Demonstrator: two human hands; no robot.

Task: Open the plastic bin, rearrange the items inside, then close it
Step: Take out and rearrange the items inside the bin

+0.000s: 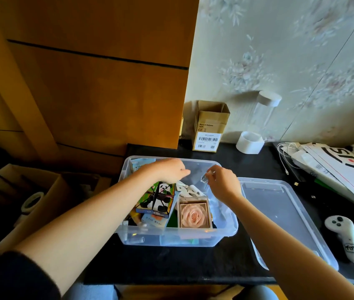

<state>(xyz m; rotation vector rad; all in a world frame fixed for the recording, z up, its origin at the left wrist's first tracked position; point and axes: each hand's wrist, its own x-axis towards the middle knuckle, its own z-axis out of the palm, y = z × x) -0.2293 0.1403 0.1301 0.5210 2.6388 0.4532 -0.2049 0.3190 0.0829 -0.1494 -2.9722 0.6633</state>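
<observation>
Now right hand (pixel 221 180) pinching small clear item (pixel 206 178), above bin (pixel 225 231)

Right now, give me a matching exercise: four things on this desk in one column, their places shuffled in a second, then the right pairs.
Things:
1. rose box
2. lid
3. cardboard box
4. controller

Places:
A. standing at the wall behind the bin
B. inside the bin, near its front right
C. lying flat just right of the bin
D. on the desk right of the lid

Pairs: 1-B, 2-C, 3-A, 4-D
</observation>
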